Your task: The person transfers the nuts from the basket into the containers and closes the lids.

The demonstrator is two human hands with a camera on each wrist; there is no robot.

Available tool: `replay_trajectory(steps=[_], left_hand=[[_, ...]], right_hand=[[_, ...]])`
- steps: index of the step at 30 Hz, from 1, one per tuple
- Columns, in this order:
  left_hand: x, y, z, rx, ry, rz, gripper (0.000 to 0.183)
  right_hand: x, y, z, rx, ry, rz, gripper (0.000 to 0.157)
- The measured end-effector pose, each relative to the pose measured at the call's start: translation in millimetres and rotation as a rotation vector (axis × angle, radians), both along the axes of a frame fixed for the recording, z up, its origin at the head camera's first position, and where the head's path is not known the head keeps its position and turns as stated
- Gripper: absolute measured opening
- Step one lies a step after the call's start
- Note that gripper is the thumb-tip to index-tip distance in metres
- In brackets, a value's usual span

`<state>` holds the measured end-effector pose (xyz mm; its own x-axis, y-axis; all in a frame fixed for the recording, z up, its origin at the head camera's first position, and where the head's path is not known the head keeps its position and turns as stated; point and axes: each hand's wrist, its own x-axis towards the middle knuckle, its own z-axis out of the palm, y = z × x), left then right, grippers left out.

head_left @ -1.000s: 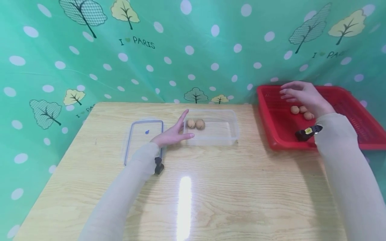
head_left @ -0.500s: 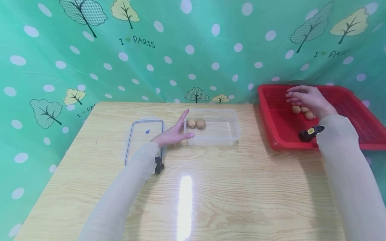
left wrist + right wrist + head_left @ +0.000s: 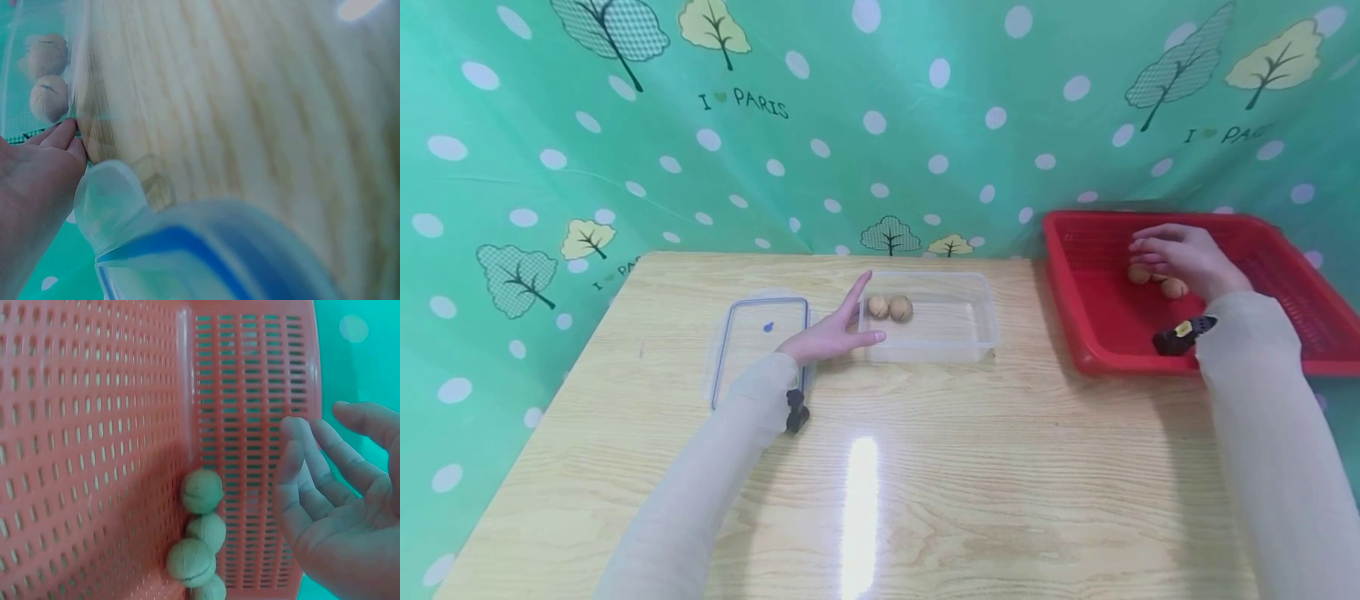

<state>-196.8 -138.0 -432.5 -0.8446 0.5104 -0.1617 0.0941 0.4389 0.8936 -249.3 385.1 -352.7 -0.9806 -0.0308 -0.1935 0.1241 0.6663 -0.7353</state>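
Two walnuts (image 3: 889, 308) lie at the left end of a clear plastic box (image 3: 936, 333). My left hand (image 3: 829, 335) rests against the box's left end, thumb and fingers spread along its corners; in the left wrist view the fingertips (image 3: 65, 132) sit right beside the walnuts (image 3: 49, 78). Over the red basket (image 3: 1120, 362) hovers my right hand (image 3: 1187, 257), fingers loosely bent and nothing between them. Below it several walnuts (image 3: 1174, 288) lie in the basket, partly covered by the hand. The right wrist view shows these walnuts (image 3: 192, 561) bunched along the basket's slotted wall.
A clear lid (image 3: 763, 346) with a blue seal lies on the wooden table (image 3: 955, 475), left of the box and partly under my left forearm. A green patterned curtain (image 3: 820, 108) hangs behind the table. The basket's raised rim stands at the right.
My right hand has moved right and slightly lower over the basket, closer above the walnuts. The left hand and the box have stayed in place.
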Motion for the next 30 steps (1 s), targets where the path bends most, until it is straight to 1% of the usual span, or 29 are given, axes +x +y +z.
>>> replay_trajectory(steps=[6,9,12,15,19,24,30], left_hand=[[-0.9,0.4,-0.4,-0.007,0.004,-0.002,0.101],[-0.7,0.4,0.0,-0.008,0.004,-0.004,0.101],[-0.3,0.4,-0.1,-0.004,0.0,-0.001,0.101],[-0.8,0.3,-1.1,-0.003,-0.001,0.002,0.102],[-1.0,0.2,-1.4,-0.002,-0.002,0.002,0.102],[-0.8,0.6,-1.6,0.004,-0.002,0.004,0.102],[0.3,-0.6,-0.5,0.018,0.001,-0.008,0.101]], right_hand=[[5.4,10.3,-2.6,-0.013,-0.021,-0.042,0.075],[6.0,13.8,-3.4,0.009,-0.028,-0.047,0.078],[5.4,16.8,-4.1,0.037,-0.038,-0.041,0.081],[3.8,18.8,-4.2,0.023,-0.053,-0.016,0.081],[0.1,19.7,-5.3,0.007,-0.071,0.016,0.075],[-4.0,19.7,-6.9,0.021,-0.097,0.037,0.07],[-10.5,21.8,-8.3,0.01,-0.118,0.037,0.075]])
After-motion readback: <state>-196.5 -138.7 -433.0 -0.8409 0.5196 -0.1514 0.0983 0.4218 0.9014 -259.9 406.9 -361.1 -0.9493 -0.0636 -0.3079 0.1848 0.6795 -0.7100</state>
